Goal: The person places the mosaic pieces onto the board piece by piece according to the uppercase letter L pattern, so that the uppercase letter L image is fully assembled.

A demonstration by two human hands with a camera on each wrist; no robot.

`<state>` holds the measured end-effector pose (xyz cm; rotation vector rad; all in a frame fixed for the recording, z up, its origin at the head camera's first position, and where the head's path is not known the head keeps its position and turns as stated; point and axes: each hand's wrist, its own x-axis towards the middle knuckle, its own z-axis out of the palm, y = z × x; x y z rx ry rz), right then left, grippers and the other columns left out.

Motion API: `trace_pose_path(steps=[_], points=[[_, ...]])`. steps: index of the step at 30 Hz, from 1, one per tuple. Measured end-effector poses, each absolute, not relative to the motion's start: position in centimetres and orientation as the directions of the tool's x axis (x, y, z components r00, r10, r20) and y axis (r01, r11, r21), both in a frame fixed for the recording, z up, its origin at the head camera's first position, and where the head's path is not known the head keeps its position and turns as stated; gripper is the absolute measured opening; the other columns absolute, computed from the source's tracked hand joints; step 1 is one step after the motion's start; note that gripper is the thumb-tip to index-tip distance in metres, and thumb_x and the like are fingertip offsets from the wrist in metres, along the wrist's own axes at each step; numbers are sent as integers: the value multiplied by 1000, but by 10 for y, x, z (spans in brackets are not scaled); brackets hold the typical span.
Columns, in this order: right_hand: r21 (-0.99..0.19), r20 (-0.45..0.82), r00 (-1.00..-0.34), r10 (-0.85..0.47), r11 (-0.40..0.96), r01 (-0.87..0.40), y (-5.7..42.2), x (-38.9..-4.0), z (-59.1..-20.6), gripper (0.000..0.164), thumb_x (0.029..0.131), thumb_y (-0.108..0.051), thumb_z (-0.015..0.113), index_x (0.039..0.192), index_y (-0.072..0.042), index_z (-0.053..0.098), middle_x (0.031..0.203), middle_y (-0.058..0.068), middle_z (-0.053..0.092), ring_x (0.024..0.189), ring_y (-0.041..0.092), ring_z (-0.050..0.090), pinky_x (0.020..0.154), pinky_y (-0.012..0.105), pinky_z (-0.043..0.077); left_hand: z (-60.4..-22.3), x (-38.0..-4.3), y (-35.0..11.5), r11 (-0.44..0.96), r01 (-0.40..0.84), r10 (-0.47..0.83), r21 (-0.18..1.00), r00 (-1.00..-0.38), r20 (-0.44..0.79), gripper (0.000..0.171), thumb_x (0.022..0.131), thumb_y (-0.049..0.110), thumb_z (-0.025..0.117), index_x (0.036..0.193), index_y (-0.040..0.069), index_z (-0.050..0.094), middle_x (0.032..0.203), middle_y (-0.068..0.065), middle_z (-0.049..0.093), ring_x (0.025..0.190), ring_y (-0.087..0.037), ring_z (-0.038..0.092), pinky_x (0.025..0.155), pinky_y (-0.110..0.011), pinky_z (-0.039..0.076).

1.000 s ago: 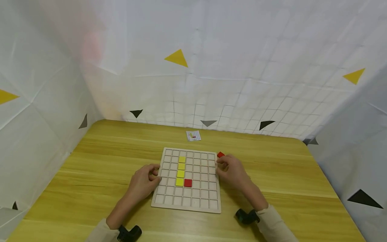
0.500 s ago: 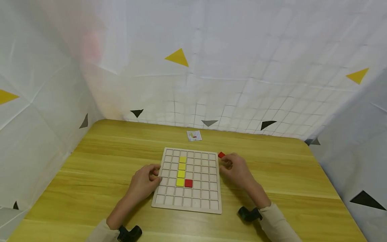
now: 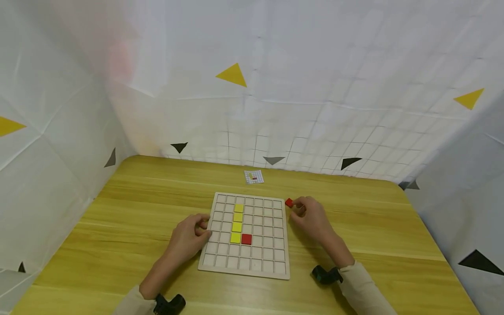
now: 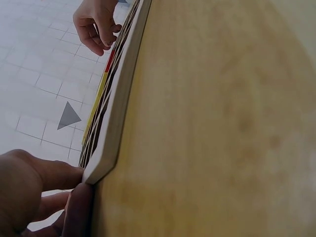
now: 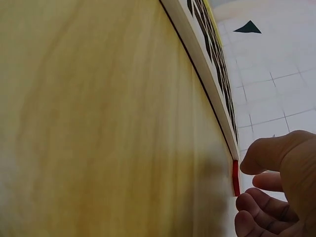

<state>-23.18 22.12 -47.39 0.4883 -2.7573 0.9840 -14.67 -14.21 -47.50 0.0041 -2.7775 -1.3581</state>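
Note:
A pale wooden grid board (image 3: 247,258) lies on the table, with a column of yellow tiles (image 3: 237,226) and a red tile (image 3: 246,239) in its cells. My left hand (image 3: 187,236) holds the board's left edge; in the left wrist view its fingertips (image 4: 74,174) meet the board's rim. Just off the far right corner lies a loose red tile (image 3: 289,202), seen edge-on in the right wrist view (image 5: 236,178). Beside that tile is my right hand (image 3: 313,221), its fingers loosely bent. Its fingertips reach the tile's near side, and I see no firm pinch.
Behind the board, a small printed card (image 3: 253,176) shows a grid with yellow and red squares. The wooden table (image 3: 138,192) ends at white cloth walls (image 3: 275,109) bearing coloured triangles. Small black devices (image 3: 327,275) are worn at both wrists.
My right hand has drawn away from the board's right edge, rightward, and uncovered more of the loose red tile, which looks slightly turned. My left hand keeps its place on the board.

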Motion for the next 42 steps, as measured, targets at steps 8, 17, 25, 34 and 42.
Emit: trace_pose_path(steps=[8,17,25,34,42], points=[[-574,269,-935,-231,742,-348,223,-237,-478,23,82,-6,74,104,0,71,92,11,62,79,22,60,68,39,52,-474,-146,-141,619,24,-27,785,-998,52,42,84,9,76,124,3,67,94,-1,63,78,-10,61,68,-30,51],[-581,278,-936,-216,739,-343,221,-243,-477,23,80,-4,71,103,0,72,94,13,63,78,22,61,68,39,51,-474,-146,-141,619,6,-35,785,-999,36,43,84,10,76,125,3,67,94,-1,63,78,-11,60,69,-30,51],[-585,245,-947,-205,748,-314,220,-246,-478,26,80,-3,70,106,1,71,99,14,64,78,22,62,68,38,51,-471,-145,-140,615,28,-21,788,-998,52,42,85,8,75,125,2,66,94,-2,63,77,-10,61,67,-30,51],[-580,218,-948,-231,751,-316,217,-250,-477,28,81,-6,73,108,2,70,98,14,63,76,18,62,67,36,53,-472,-145,-140,606,26,-20,795,-999,48,42,85,8,76,125,3,67,94,-2,63,77,-10,61,68,-30,51],[-604,196,-950,-243,733,-312,214,-256,-474,29,82,-6,75,109,4,70,97,14,61,75,19,65,65,35,55,-473,-146,-141,603,31,-16,797,-999,52,40,85,7,76,125,3,67,94,-2,63,77,-9,62,67,-31,51]])
